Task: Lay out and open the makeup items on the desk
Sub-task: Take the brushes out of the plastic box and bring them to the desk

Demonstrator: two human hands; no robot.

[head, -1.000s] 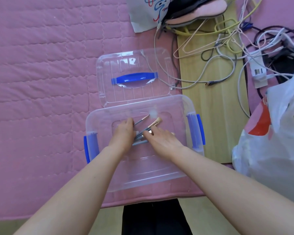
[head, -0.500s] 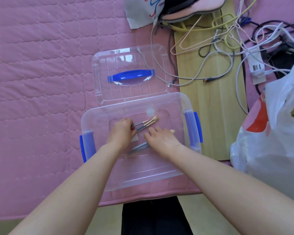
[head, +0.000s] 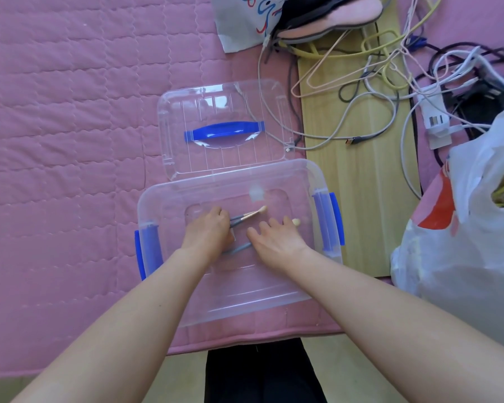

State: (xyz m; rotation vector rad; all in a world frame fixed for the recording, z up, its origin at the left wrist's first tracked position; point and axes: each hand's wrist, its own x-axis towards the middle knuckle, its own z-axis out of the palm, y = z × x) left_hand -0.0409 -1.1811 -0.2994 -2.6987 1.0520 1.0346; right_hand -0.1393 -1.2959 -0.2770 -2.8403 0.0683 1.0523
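A bundle of makeup brushes [head: 246, 217] is pinched in the left hand [head: 208, 231] inside the clear storage box [head: 245, 295]. The right hand [head: 277, 238] is laid flat, fingers straight, over what appears to be another brush [head: 295, 222]. Brushes could be let slip or snagged on the box wall if lifted hastily. No legible writing is seen; only a barcode on the power strip [head: 435, 122].

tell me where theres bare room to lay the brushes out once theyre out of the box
Widest bare patch: the pink quilt left of the clear box and its lid. A narrower bare strip of wooden board lies between the box's right latch and the white plastic bag. Crowded: the board's far end, under tangled cables.
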